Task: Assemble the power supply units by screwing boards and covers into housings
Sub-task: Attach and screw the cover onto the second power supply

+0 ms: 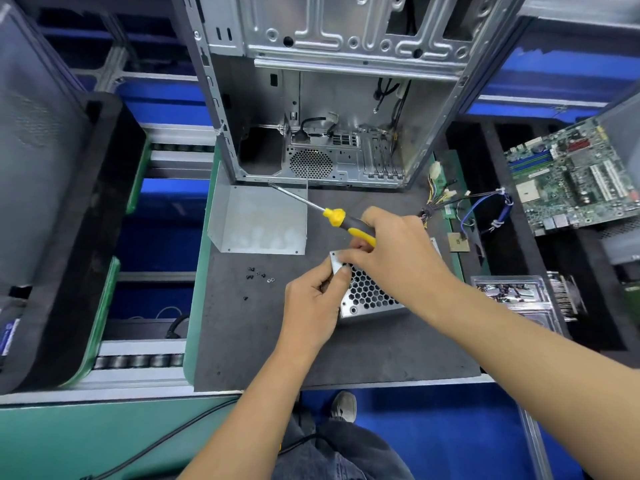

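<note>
Pinching the near-left corner of the power supply housing (367,292) with my left hand (313,303), I curl my right hand (394,247) around the screwdriver (332,216). The housing sits mid-tabletop (277,348), loose screws (258,273) just left, the cover (259,220) toward the far edge.

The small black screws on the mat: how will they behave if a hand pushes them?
The screws look tiny and light, so they would probably scatter. Round bodies may roll, though the dark mat looks matte and may slow them. They seem hard to pinch.

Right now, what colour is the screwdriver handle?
Yellow and black, on the screwdriver; head view.
</note>
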The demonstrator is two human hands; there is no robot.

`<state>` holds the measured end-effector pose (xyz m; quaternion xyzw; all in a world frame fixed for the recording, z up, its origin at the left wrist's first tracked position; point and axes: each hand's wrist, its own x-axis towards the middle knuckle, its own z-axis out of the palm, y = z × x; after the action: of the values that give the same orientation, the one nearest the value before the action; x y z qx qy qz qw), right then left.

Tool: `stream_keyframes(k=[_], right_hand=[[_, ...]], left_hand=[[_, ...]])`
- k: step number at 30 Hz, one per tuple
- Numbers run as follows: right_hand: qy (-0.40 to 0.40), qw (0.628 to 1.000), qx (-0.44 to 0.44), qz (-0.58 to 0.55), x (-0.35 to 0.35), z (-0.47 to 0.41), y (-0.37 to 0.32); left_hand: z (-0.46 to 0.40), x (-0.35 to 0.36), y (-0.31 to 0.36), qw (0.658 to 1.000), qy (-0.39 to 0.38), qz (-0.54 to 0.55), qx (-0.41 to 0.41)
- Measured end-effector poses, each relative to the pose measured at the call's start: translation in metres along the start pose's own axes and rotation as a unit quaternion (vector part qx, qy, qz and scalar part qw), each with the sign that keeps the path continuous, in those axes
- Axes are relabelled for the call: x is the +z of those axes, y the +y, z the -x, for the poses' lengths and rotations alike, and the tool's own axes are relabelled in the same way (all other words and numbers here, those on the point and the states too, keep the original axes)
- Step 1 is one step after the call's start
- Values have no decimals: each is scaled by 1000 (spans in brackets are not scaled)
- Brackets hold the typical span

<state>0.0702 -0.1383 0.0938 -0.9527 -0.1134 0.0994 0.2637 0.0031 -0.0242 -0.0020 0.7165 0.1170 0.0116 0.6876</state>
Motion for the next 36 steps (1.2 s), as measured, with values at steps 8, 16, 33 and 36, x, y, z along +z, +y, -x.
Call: stream_keyframes(k=[8,16,33,36], right_hand=[[6,992,-92,83,5,0,0],[-27,979,-164,119,-2,-1,0],[30,996,-31,-76,-32,-3,17],[90,980,-43,-170,-43,0,27]], left_hand=[[0,0,1,1000,0,-2,3],[-1,1,-1,1000,5,-3,-16],[2,0,7,999,-17,19,-31],[2,-1,9,998,-20,25,-55]])
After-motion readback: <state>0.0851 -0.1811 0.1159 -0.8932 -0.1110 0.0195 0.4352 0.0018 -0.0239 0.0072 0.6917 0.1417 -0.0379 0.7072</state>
